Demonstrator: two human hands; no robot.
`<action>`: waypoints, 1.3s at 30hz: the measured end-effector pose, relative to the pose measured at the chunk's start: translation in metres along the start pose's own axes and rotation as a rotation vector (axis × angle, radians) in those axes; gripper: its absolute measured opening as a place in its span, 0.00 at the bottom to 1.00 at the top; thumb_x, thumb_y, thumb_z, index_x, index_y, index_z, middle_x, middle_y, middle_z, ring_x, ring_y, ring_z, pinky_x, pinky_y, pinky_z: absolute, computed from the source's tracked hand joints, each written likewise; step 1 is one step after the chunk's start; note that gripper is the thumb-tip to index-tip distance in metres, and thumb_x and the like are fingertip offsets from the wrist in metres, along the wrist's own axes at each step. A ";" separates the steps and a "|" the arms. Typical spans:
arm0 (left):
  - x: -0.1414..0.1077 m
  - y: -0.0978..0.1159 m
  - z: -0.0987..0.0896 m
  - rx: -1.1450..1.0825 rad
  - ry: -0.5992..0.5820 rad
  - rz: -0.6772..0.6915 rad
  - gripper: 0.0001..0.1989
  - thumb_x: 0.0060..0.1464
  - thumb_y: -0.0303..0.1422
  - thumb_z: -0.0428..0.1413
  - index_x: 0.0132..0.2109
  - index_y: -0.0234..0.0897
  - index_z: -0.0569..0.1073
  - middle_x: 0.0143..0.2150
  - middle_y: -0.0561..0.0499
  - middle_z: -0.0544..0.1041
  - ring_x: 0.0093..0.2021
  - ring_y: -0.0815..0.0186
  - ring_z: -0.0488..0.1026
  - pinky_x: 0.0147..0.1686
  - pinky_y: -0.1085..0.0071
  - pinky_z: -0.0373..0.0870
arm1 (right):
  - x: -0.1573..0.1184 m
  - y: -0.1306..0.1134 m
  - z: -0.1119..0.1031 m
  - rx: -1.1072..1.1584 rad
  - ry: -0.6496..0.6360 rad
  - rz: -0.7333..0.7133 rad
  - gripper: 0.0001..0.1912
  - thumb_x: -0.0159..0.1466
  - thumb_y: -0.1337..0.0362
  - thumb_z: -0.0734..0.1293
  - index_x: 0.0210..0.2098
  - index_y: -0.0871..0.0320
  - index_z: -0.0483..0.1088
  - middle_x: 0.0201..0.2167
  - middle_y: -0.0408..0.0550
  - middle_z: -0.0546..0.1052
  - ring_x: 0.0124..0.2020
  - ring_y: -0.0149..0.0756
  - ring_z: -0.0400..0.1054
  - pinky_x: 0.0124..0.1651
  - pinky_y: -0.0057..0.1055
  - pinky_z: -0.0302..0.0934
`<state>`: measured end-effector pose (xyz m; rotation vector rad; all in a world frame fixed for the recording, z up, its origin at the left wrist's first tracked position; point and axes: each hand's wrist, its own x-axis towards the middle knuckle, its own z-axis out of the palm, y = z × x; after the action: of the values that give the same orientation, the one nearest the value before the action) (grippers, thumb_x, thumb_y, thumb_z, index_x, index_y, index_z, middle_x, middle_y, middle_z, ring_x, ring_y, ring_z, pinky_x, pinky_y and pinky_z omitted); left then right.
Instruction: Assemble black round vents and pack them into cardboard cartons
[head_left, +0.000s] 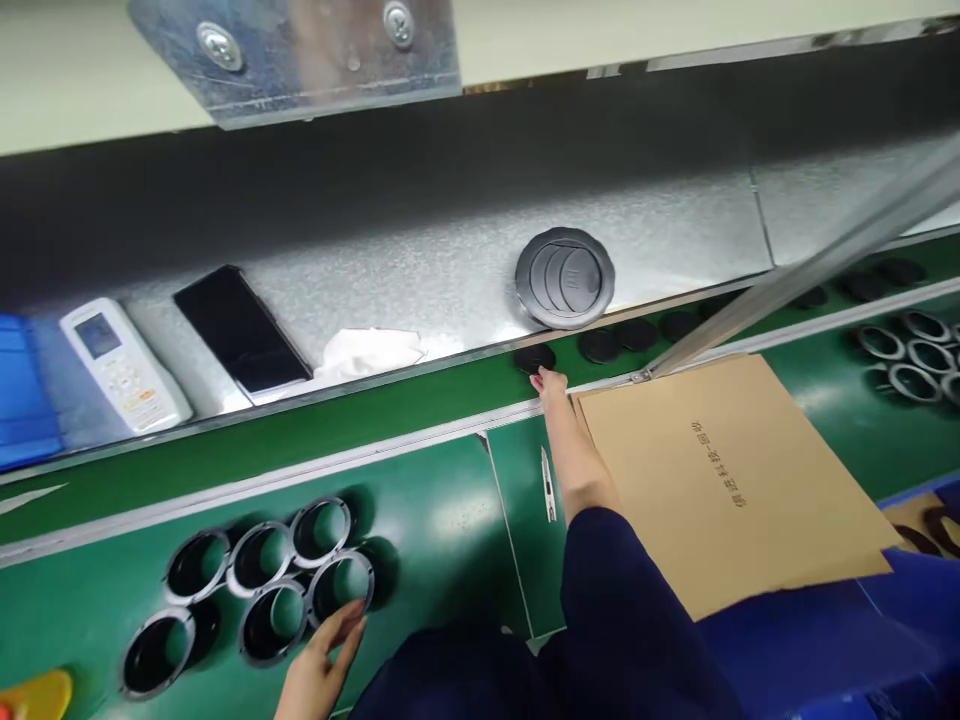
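Note:
On the green bench at lower left stand several black rings [261, 558] with pale grey rims, shaped like short open tubes. My left hand [324, 655] has its curled fingers at the rim of the nearest right ring [341, 585]; the exact hold is partly hidden. With my right arm stretched forward, my right hand [551, 383] pinches the near edge of a round black disc [534, 358] on the green belt strip. Several similar dark discs [616, 340] lie along the strip to the right.
A round black air vent [565, 278] sits on the metal shelf, with a phone [241, 330], a white remote control [126, 365] and white tissue [371, 352]. A utility knife [548, 485] and cardboard sheet [731, 480] lie beside my right arm. A slanted metal bar [795, 275] crosses the right side.

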<state>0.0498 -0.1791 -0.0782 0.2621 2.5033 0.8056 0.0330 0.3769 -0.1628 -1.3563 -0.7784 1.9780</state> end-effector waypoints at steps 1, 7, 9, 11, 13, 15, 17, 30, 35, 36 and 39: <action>0.002 0.009 0.001 -0.053 -0.018 -0.032 0.21 0.41 0.54 0.62 0.37 0.48 0.82 0.42 0.49 0.85 0.47 0.45 0.82 0.51 0.58 0.80 | -0.010 0.013 0.008 0.003 -0.025 0.048 0.14 0.67 0.68 0.71 0.29 0.58 0.63 0.21 0.35 0.67 0.21 0.23 0.65 0.28 0.22 0.70; 0.014 0.078 0.012 -0.543 -0.014 -0.094 0.37 0.39 0.51 0.70 0.55 0.37 0.76 0.56 0.37 0.80 0.59 0.47 0.75 0.64 0.47 0.67 | -0.163 0.111 0.031 -0.043 -0.452 0.343 0.23 0.58 0.66 0.78 0.25 0.55 0.58 0.23 0.37 0.73 0.27 0.28 0.75 0.39 0.29 0.77; 0.018 0.092 0.009 -0.879 0.029 -0.033 0.40 0.44 0.45 0.71 0.63 0.43 0.71 0.67 0.39 0.70 0.67 0.50 0.68 0.66 0.49 0.64 | -0.230 0.135 0.023 -0.057 -0.675 0.459 0.22 0.56 0.63 0.80 0.26 0.55 0.61 0.26 0.39 0.76 0.30 0.31 0.77 0.41 0.31 0.77; 0.020 0.096 0.001 -1.195 -0.005 -0.007 0.34 0.48 0.43 0.69 0.61 0.42 0.72 0.67 0.41 0.71 0.67 0.50 0.68 0.66 0.49 0.65 | -0.288 0.150 0.013 -0.056 -0.907 0.575 0.21 0.54 0.59 0.81 0.29 0.55 0.64 0.30 0.41 0.78 0.34 0.33 0.78 0.42 0.31 0.77; 0.016 0.092 -0.011 -1.431 -0.020 -0.034 0.24 0.53 0.43 0.65 0.53 0.35 0.77 0.58 0.39 0.78 0.62 0.49 0.73 0.64 0.50 0.67 | -0.330 0.157 0.004 -0.082 -1.083 0.657 0.22 0.53 0.54 0.81 0.35 0.55 0.68 0.35 0.44 0.80 0.38 0.35 0.79 0.42 0.30 0.77; 0.006 0.084 -0.023 -1.589 0.006 -0.077 0.19 0.58 0.43 0.59 0.48 0.31 0.78 0.50 0.40 0.82 0.57 0.51 0.76 0.63 0.52 0.69 | -0.354 0.158 -0.001 -0.198 -1.161 0.636 0.24 0.55 0.47 0.79 0.39 0.55 0.69 0.37 0.47 0.80 0.39 0.37 0.79 0.39 0.31 0.76; -0.007 0.077 -0.033 -1.697 0.024 -0.091 0.19 0.62 0.43 0.54 0.47 0.31 0.79 0.46 0.41 0.83 0.55 0.53 0.78 0.62 0.54 0.70 | -0.364 0.154 0.000 -0.355 -1.121 0.392 0.25 0.59 0.42 0.74 0.40 0.55 0.69 0.35 0.47 0.78 0.38 0.38 0.78 0.38 0.33 0.75; -0.071 0.030 -0.055 -1.847 -0.188 -0.074 0.22 0.68 0.45 0.50 0.49 0.31 0.78 0.48 0.40 0.82 0.51 0.53 0.79 0.58 0.49 0.72 | -0.397 0.157 0.022 -0.947 -1.302 -0.984 0.26 0.75 0.46 0.54 0.53 0.47 0.80 0.64 0.51 0.64 0.67 0.50 0.53 0.71 0.55 0.52; -0.079 0.016 -0.066 -1.874 -0.206 -0.020 0.26 0.68 0.49 0.49 0.52 0.30 0.78 0.50 0.37 0.81 0.54 0.49 0.78 0.58 0.47 0.71 | -0.413 0.167 0.026 -0.932 -1.352 -0.831 0.34 0.76 0.43 0.46 0.56 0.49 0.78 0.64 0.52 0.63 0.68 0.45 0.57 0.71 0.49 0.54; -0.080 0.014 -0.068 -1.878 -0.207 -0.021 0.26 0.68 0.49 0.48 0.52 0.30 0.78 0.50 0.37 0.82 0.53 0.48 0.78 0.57 0.47 0.72 | -0.415 0.169 0.027 -0.931 -1.355 -0.803 0.35 0.76 0.43 0.46 0.57 0.49 0.78 0.63 0.52 0.64 0.68 0.44 0.57 0.71 0.48 0.54; -0.080 0.008 -0.072 -1.891 -0.217 -0.046 0.27 0.69 0.50 0.47 0.50 0.30 0.79 0.48 0.38 0.82 0.50 0.48 0.80 0.54 0.47 0.75 | -0.422 0.173 0.029 -0.914 -1.340 -0.730 0.35 0.75 0.42 0.46 0.56 0.50 0.78 0.62 0.53 0.66 0.67 0.44 0.59 0.72 0.48 0.53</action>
<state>0.0825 -0.2342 0.0087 -0.3546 0.7190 2.3752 0.1011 -0.0573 -0.0373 0.2627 -2.5070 1.6877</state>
